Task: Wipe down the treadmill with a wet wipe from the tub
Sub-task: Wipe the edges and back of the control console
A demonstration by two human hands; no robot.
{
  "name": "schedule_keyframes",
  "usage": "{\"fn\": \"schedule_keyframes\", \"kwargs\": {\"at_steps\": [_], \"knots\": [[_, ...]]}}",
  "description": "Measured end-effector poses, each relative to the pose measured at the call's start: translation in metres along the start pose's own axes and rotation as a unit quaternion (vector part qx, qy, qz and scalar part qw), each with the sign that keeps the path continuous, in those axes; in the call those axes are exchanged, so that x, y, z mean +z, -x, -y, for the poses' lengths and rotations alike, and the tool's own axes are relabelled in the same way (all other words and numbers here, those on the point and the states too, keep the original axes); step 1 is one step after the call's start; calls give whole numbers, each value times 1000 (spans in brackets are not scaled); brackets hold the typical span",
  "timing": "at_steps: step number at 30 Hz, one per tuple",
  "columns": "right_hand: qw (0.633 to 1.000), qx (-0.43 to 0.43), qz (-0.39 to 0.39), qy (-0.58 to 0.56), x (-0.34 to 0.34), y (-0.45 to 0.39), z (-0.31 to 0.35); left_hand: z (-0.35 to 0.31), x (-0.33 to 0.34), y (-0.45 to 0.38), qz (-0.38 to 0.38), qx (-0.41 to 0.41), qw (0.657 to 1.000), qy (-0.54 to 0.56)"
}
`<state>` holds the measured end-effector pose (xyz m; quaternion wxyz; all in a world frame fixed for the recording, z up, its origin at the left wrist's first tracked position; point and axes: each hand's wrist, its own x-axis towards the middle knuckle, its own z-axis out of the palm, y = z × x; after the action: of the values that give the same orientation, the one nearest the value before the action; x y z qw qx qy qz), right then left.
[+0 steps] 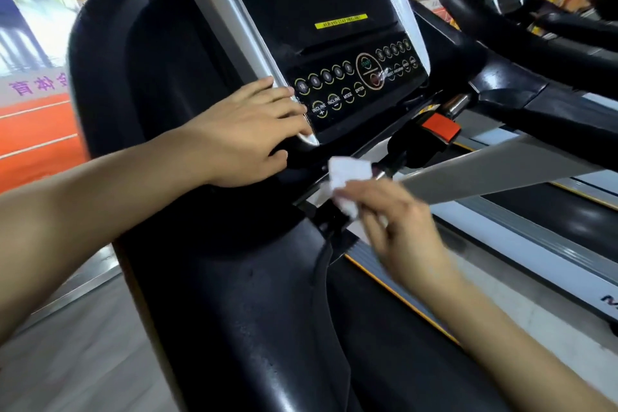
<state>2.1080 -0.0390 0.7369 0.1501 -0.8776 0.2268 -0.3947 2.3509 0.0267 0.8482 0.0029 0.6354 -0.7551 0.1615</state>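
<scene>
Gym floor w/ orange track is blurring behind the treadmill. Left hand is lying flat, fingers loose, on the console's lower-left corner, prob. bracing. Right hand is pinching the wet wipe just under the console's bottom edge, reaching tight spots. Tub isn't in view.

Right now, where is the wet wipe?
The wet wipe is pinched in the right hand, just below the button panel, near the red clip.
</scene>
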Motion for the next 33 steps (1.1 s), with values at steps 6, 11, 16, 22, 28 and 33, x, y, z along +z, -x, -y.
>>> {"fn": "schedule_keyframes", "kwargs": {"at_steps": [6, 11, 16, 22, 28, 33], "knots": [[1000, -18, -9, -7, -2, 6, -7, 1, 4, -2, -6, 2, 1000, -19], [986, 119, 57, 102, -20, -59, -48, 0, 3, -1, 0, 1, 1000, -22], [960, 163, 133, 185, -16, -110, -52, 1, 3, 0, -1, 5, 1000, -21], [942, 171, 223, 181, 1, -130, -39, 2, 4, -1, -2, 6, 1000, -14], [951, 125, 254, 123, 28, -100, 12, 5, 4, -1, -14, 13, 1000, 3], [957, 44, 286, 4, 20, -81, 47, 5, 5, -2, -29, 15, 999, 25]]}}
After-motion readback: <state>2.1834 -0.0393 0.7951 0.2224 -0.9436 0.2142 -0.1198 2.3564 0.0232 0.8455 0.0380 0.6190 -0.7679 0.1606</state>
